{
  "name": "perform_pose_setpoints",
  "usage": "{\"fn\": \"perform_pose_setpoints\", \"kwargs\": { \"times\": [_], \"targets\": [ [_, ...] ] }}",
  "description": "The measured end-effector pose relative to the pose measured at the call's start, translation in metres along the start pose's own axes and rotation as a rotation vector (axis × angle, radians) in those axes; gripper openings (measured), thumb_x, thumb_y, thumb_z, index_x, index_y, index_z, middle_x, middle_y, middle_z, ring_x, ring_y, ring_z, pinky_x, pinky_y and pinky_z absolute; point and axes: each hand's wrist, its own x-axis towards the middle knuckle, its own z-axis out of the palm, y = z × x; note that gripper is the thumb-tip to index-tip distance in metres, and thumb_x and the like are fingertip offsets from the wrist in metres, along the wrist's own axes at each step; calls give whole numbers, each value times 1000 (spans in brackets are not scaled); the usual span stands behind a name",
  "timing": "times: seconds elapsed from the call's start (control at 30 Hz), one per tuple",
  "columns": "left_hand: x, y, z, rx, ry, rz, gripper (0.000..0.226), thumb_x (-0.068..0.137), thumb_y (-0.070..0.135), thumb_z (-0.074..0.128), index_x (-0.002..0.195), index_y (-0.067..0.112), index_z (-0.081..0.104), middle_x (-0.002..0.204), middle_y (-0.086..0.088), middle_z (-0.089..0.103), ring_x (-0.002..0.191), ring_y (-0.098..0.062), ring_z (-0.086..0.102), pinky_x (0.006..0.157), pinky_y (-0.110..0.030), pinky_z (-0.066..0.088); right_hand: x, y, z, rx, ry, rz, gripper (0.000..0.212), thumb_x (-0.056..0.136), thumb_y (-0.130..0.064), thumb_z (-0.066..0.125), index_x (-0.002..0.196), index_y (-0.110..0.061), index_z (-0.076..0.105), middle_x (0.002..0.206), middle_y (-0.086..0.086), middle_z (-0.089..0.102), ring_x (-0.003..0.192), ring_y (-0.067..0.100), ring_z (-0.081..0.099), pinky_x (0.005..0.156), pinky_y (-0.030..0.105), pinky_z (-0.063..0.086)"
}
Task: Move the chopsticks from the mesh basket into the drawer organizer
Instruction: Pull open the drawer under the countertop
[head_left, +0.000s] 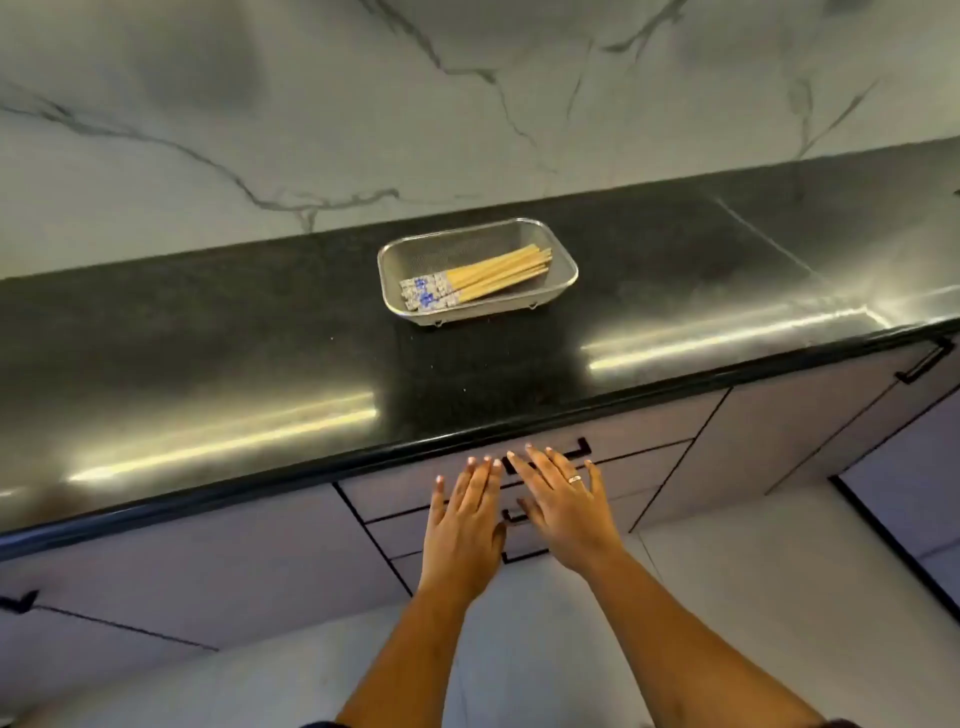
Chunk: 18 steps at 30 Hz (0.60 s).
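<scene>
A metal mesh basket (563, 273) stands on the black countertop (260, 353). Several wooden chopsticks (493, 275) with blue-and-white patterned ends lie bundled inside it. Below the counter's front edge is a closed top drawer (639, 449) with a black handle (579, 448). My left hand (465, 525) and my right hand (563, 501) are stretched out side by side in front of the drawer fronts, fingers straight and holding nothing. My right hand's fingertips are at the top drawer's handle. The drawer organizer is not visible.
Two lower drawers (400, 532) with black handles sit under the top one. More grey cabinet fronts (810, 431) run left and right. A marble wall (467, 104) backs the counter. Pale floor tiles (727, 597) lie below.
</scene>
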Motion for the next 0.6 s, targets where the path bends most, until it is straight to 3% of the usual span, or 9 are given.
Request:
{"fn": "perform_pose_setpoints", "kwargs": {
  "times": [0.13,0.23,0.37,0.6],
  "targets": [
    [24,-10,11,70,-142,32,69,95,37,38,148,20,-3,159,0,2,146,-19,-4,112,-46,-12,16,17,15,-14,-186,115,59,98,-50,33,151,-35,14,161,-6,18,149,18,11,115,58,3],
    [43,-7,17,52,-229,58,69,94,30,42,148,20,0,159,0,2,147,-18,-3,113,-46,-11,32,21,22,-112,-318,133,63,98,-52,27,153,-32,2,163,-5,4,150,17,1,115,59,1],
    [67,1,26,64,-383,56,78,91,20,49,148,20,-5,159,1,-5,146,-17,-7,114,-46,-10,54,24,26,-169,-511,203,67,99,-52,23,153,-27,-6,162,-4,-9,149,16,-8,115,57,-5],
    [87,13,43,-79,-576,-62,95,83,11,61,148,22,-8,159,0,-11,146,-17,-4,119,-44,9,65,18,34,-102,-600,286,82,96,-32,49,153,-23,-8,162,-4,-13,149,17,-12,118,52,7]
  ]
}}
